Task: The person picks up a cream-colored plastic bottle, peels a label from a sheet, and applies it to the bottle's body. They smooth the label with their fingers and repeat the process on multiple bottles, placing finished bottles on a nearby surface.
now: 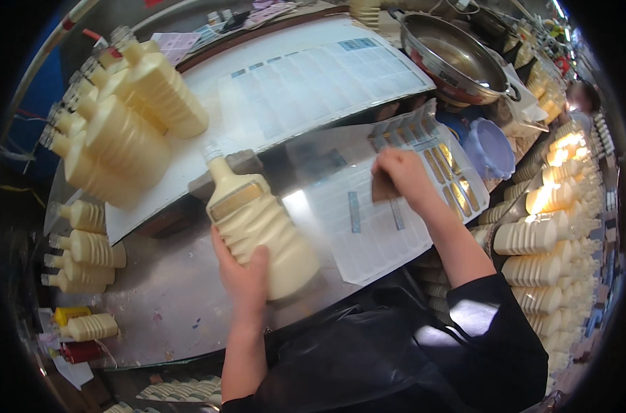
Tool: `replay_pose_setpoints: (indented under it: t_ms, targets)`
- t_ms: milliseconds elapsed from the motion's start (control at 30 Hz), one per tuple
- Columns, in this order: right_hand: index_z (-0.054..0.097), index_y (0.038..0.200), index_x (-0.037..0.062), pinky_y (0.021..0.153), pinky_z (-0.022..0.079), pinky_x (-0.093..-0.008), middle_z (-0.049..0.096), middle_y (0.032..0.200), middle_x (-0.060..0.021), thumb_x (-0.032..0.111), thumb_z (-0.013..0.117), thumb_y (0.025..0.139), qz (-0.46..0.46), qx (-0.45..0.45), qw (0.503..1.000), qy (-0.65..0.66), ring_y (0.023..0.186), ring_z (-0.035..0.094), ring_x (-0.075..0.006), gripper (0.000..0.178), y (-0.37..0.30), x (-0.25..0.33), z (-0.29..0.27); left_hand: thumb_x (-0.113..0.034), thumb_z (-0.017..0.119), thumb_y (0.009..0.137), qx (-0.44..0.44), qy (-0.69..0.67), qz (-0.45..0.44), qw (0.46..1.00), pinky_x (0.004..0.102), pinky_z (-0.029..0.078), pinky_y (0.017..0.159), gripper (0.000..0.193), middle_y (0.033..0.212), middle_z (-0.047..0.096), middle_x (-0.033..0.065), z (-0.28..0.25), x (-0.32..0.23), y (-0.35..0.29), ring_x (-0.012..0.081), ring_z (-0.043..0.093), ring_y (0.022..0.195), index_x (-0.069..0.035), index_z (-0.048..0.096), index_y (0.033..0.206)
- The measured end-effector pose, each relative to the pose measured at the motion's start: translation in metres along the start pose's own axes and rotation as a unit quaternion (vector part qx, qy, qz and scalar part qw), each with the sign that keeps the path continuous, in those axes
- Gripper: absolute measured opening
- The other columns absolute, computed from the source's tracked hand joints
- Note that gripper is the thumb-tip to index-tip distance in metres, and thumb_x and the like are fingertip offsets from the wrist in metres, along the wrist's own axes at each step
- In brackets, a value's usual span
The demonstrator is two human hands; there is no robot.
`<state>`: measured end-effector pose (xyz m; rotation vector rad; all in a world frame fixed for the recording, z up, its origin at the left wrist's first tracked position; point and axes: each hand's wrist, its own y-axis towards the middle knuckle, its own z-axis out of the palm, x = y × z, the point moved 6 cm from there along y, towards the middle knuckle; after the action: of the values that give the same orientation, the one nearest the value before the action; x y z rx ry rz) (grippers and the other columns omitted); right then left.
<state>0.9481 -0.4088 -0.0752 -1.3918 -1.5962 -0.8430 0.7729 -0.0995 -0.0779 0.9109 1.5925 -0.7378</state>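
Observation:
My left hand [243, 275] is closed around the side of a cream-coloured ribbed plastic bottle [275, 237], tilted with its neck toward the far left. A gold label [237, 198] lies across its shoulder. My right hand [404, 177] is pinched over a sheet of labels [376, 234], with a small brown flat piece [383, 190] hanging from its fingers; blur hides what exactly it is. Gold labels [457, 180] remain on the sheet's right part, and several blue-grey strips are stuck elsewhere on its pale backing.
Several cream bottles [120, 141] stand grouped at the far left, with others [86, 249] below them. A white slanted board [306, 89] rises behind the metal table [168, 303]. A wide metal pan [457, 58] and a lilac bucket [488, 148] sit at right, beside stacked bottles [533, 268].

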Motion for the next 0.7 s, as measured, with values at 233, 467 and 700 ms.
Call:
replay_pose_setpoints:
  t_ms: [233,467,700]
  targets:
    - [0.075,0.093,0.0038,0.070,0.055,-0.0450,0.074,0.091,-0.0150,0.019,0.064,0.090,-0.138,-0.039,0.961,-0.236,0.078,0.069,-0.0366,0.019,-0.060,-0.005,0.005,-0.016,0.065,0.084,0.037,-0.017,0.010,0.999,0.0417,0.034,0.118,0.094,0.154,0.041,0.0217,0.007,-0.015,-0.012,0.0325,0.045,0.139,-0.001,0.016,0.162]
    - [0.070,0.114,0.0023,0.078,0.057,-0.0472,0.071,0.111,-0.0154,0.003,0.057,0.082,-0.141,-0.088,0.915,-0.367,0.090,0.070,-0.0368,0.034,-0.006,-0.009,-0.006,-0.020,0.064,0.086,0.018,-0.034,0.025,0.999,0.0435,0.030,0.119,0.093,0.157,0.035,0.0233,0.004,-0.001,-0.030,0.0336,0.039,0.143,-0.001,0.015,0.162]
    - [0.059,0.121,-0.0006,0.076,0.056,-0.0505,0.067,0.115,-0.0245,0.002,0.050,0.088,-0.012,0.084,0.901,-0.425,0.091,0.070,-0.0405,0.034,0.023,-0.063,0.025,-0.027,0.065,0.088,0.007,-0.028,0.044,0.999,0.0439,0.031,0.119,0.092,0.156,0.037,0.0236,0.003,0.008,-0.031,0.0338,0.040,0.142,0.002,0.016,0.162]
